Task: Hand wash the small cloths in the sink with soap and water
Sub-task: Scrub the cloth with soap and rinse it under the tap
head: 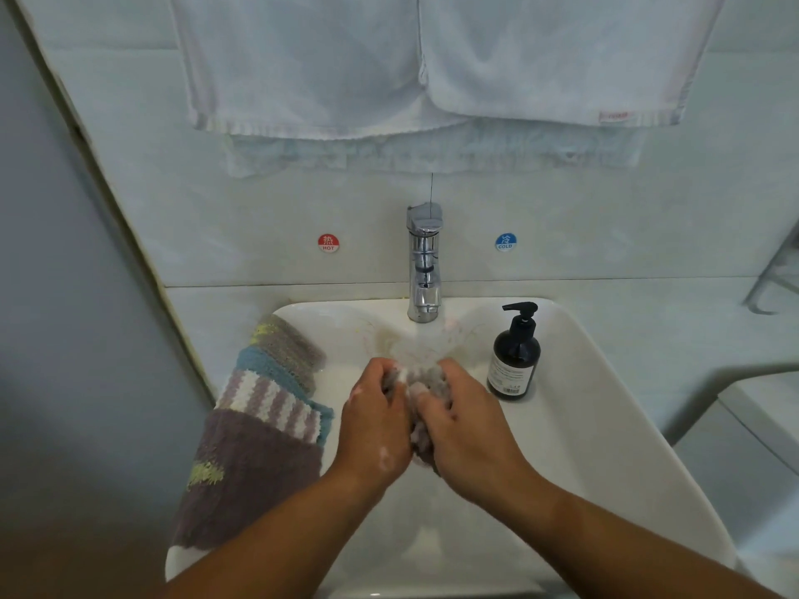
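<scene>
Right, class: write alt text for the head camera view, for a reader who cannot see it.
The left hand and right hand grip a soapy grey cloth under water running from a chrome tap into a white sink. Striped cloths lie over the sink's left rim; a dark soap bottle stands on its right.

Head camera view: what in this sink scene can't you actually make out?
All in the head view:
- Grey cloth: mostly hidden inside the left hand and right hand; its full shape is unseen.
- Soap bottle label: print too small to read.
- Sink drain: covered by hands and running water.
- White towels: cut off by the top edge.
</scene>
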`<state>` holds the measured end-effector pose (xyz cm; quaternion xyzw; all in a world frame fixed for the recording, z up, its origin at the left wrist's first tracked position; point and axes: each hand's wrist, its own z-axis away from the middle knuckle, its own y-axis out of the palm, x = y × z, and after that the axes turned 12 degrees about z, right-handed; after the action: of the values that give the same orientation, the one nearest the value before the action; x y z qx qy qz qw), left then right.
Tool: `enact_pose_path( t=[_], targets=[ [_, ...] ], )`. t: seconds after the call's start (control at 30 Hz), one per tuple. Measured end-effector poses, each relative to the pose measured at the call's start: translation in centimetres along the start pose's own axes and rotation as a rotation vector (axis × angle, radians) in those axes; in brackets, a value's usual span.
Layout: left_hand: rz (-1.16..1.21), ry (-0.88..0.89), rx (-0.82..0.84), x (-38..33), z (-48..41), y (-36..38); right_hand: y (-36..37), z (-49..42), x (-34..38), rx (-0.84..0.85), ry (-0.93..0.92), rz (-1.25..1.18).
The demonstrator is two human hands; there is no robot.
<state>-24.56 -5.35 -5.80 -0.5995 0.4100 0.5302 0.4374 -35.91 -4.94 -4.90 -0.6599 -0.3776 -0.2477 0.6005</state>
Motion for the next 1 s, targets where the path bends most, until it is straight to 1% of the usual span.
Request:
enact_pose_path(
  t=[0.07,0.13,0.2,0.27,0.3,0.37,0.4,0.47,0.5,0.57,0.63,0.67,0.77,0.83,0.87,0.93,1.0],
  targets=[
    [-0.005,0.0,0.033,0.1,1.0,0.5,-0.4,-1.0,-0.3,-0.091,0.025,0.003],
    [-0.025,0.065,0.02,-0.6,1.2,0.6,-0.3,-1.6,-0.7,-0.116,0.118,0.009],
    [-0.042,0.104,-0.028,-1.2,0.4,0.3,-0.1,-0.9,-0.8,-0.033,0.149,0.021],
    [-0.065,0.09,-0.085,-1.2,-0.5,-0.1,0.1,0.4,0.0,0.049,0.091,-0.004],
    [-0.061,0.067,-0.078,-1.0,-0.6,-0.2,0.1,0.6,0.4,0.053,0.051,-0.016],
    [-0.038,0.014,-0.008,-0.4,0.3,0.0,-0.2,0.0,0.7,0.003,0.003,-0.002],
    [-0.036,0.0,0.025,-0.3,0.9,0.2,-0.3,-0.6,0.4,-0.035,0.014,0.012],
    [-0.044,0.031,0.042,-0.5,1.6,0.4,-0.4,-1.7,-0.2,-0.089,0.085,0.033],
    [-0.047,0.063,0.031,-0.9,1.5,0.4,-0.2,-1.9,-0.6,-0.083,0.126,0.029],
    [-0.055,0.1,-0.01,-1.4,0.7,0.1,0.4,-1.1,-0.9,0.006,0.178,-0.028],
    [-0.065,0.082,-0.067,-1.6,-0.3,-0.3,0.8,0.0,-0.3,0.097,0.177,-0.112],
    [-0.059,0.066,-0.077,-1.4,-0.4,-0.5,0.7,0.4,0.2,0.107,0.142,-0.125],
    [-0.021,0.019,0.004,-0.4,1.0,0.0,-0.3,-0.6,0.5,-0.013,0.025,-0.031],
    [-0.029,0.043,0.04,-0.2,1.8,0.5,-0.6,-1.6,-0.2,-0.069,0.083,0.001],
    [-0.038,0.067,0.037,-0.5,1.9,0.5,-0.5,-1.6,-0.3,-0.058,0.134,-0.015],
    [-0.052,0.105,-0.009,-1.0,1.1,0.3,-0.1,-0.7,-0.6,0.026,0.201,-0.079],
    [-0.078,0.112,-0.079,-1.2,0.1,0.0,0.0,0.4,0.0,0.101,0.173,-0.14]
  ],
)
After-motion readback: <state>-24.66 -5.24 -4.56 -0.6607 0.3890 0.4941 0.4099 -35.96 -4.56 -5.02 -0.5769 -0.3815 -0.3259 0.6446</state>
